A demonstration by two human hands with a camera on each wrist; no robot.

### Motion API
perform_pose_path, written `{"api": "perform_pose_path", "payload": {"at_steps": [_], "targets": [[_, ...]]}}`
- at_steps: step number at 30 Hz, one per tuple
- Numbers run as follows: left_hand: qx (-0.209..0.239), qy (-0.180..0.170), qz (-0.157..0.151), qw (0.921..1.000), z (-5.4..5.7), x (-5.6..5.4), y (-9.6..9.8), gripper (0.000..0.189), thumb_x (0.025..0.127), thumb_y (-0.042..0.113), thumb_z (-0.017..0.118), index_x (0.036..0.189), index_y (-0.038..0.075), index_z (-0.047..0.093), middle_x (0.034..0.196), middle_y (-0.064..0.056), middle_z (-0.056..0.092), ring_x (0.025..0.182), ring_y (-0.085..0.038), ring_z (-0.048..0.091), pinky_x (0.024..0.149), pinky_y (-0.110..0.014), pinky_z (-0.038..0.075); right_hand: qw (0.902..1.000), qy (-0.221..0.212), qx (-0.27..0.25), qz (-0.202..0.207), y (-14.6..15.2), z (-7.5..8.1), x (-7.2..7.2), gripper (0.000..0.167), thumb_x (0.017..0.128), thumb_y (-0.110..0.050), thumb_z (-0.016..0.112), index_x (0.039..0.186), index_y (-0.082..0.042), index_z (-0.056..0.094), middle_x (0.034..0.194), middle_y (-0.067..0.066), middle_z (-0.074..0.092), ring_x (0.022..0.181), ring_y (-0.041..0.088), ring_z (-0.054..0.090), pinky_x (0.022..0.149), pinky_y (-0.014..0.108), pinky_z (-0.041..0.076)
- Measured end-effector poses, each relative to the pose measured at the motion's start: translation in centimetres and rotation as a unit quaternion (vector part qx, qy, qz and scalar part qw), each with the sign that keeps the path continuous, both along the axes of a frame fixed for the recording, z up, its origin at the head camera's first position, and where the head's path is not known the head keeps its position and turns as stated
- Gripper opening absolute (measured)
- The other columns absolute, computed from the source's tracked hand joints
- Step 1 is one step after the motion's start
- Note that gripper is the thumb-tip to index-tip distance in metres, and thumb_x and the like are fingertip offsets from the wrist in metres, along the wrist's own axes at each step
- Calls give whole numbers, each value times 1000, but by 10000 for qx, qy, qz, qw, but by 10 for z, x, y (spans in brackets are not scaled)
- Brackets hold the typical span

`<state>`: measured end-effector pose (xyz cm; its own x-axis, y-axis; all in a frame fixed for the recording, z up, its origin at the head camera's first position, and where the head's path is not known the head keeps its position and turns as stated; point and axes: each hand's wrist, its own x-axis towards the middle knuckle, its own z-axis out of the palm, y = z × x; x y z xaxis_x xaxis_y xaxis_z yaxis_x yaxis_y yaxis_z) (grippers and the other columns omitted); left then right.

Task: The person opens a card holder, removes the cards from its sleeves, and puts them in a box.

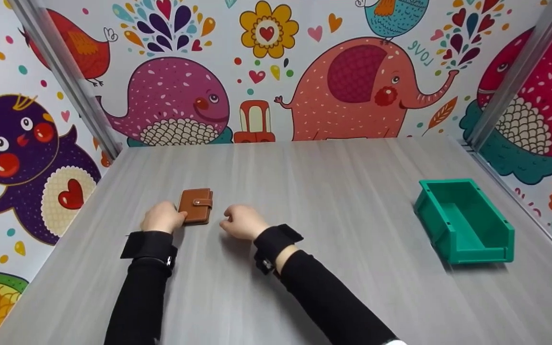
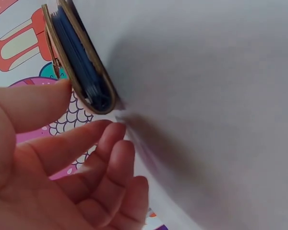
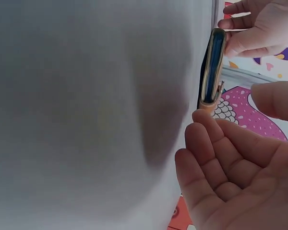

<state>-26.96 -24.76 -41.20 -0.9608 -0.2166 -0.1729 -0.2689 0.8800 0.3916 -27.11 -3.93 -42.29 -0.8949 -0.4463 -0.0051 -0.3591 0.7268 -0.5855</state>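
A brown wallet (image 1: pixel 196 206) with a snapped strap lies on the table left of centre. My left hand (image 1: pixel 163 217) is at its left side and pinches the near corner, thumb on the cover. In the left wrist view, the wallet's (image 2: pixel 81 57) dark blue inner leaves show edge-on, with the fingertips (image 2: pixel 116 129) right at its rounded spine. My right hand (image 1: pixel 245 222) hovers just right of the wallet, fingers loosely curled, holding nothing. The right wrist view shows this hand's bent fingers (image 3: pixel 201 143) near the wallet's (image 3: pixel 212 67) edge, with the left hand (image 3: pixel 264 26) beyond.
A green plastic bin (image 1: pixel 467 225), open at the top, stands at the right of the grey table (image 1: pixel 333 191). Printed cartoon panels (image 1: pixel 261 72) rise behind and along the sides, with metal posts (image 1: pixel 67 76) at the corners.
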Motion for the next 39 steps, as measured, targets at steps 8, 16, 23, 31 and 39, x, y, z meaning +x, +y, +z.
{"api": "perform_pose_path", "payload": {"at_steps": [8, 16, 23, 31, 39], "targets": [[-4, 97, -227, 9997, 1, -3, 4, 33, 96, 19, 59, 107, -11, 63, 106, -28, 65, 89, -37, 62, 78, -46, 49, 10000, -53, 24, -42, -12, -7, -4, 32, 94, -22, 61, 118, -1, 68, 108, 9, 71, 96, 21, 65, 86, 29, 49], [49, 94, -335, 9994, 3, -6, 3, 23, 88, 8, 58, 95, -12, 65, 95, -24, 65, 76, -31, 55, 72, -41, 47, 9992, 116, 90, 365, -19, -15, -7, 29, 95, -23, 59, 114, -3, 69, 105, 8, 69, 95, 19, 62, 84, 28, 47], [261, -139, -487, 9984, 5, -11, -1, 28, 80, 8, 60, 97, -14, 64, 98, -26, 64, 77, -32, 55, 75, -42, 47, 9976, 151, 429, 525, -27, -8, -2, 19, 95, -21, 59, 81, -10, 55, 78, 0, 54, 83, 16, 49, 73, 25, 39], [622, -269, -429, 9968, 1, -17, -6, 32, 79, 11, 67, 96, -16, 62, 90, -23, 61, 73, -31, 53, 71, -37, 45, 9969, -27, 468, 624, -29, -12, -6, 19, 102, -23, 50, 102, -8, 61, 114, 10, 65, 111, 22, 55, 91, 30, 42], [649, -187, -500, 9965, 3, -11, -2, 28, 81, 10, 64, 92, -15, 62, 86, -20, 58, 74, -31, 52, 68, -34, 43, 9967, -189, 463, 644, -28, -13, -8, 18, 103, -24, 48, 90, -12, 52, 114, 10, 62, 109, 23, 53, 88, 30, 42]]}}
